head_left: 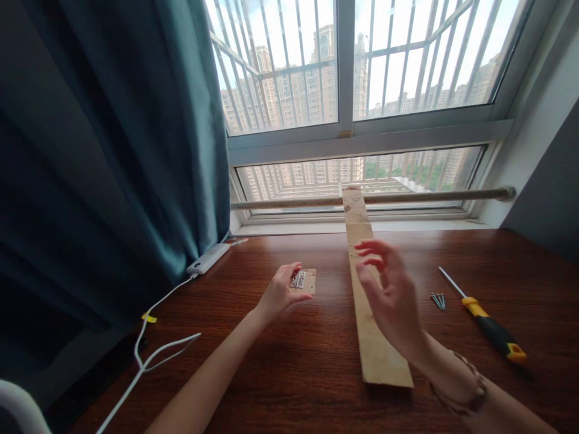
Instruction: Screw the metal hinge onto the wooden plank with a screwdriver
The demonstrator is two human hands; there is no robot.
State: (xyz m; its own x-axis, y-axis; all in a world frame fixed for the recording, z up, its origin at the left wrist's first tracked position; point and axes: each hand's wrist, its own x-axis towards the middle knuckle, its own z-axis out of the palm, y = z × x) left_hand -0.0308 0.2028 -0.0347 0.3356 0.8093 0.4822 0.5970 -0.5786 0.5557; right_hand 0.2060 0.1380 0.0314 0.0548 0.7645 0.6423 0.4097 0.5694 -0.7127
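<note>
While my left hand (pixel 281 289) pinches the hinge (pixel 298 279) and block (pixel 310 282), my right hand (pixel 392 296) hangs loosely curled, seemingly empty, over the plank (pixel 384 359), with screws (pixel 438 301) undriven beside the screwdriver (pixel 492 333).

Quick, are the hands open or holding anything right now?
Left hand: holding a small wooden piece and a metal hinge.
Right hand: open, fingers loosely curled, nothing visibly held.

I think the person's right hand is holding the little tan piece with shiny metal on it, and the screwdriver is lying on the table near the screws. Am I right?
Not quite: the head view shows the left hand holding the little tan piece with shiny metal on it. The screwdriver is lying on the table near the screws.
</note>
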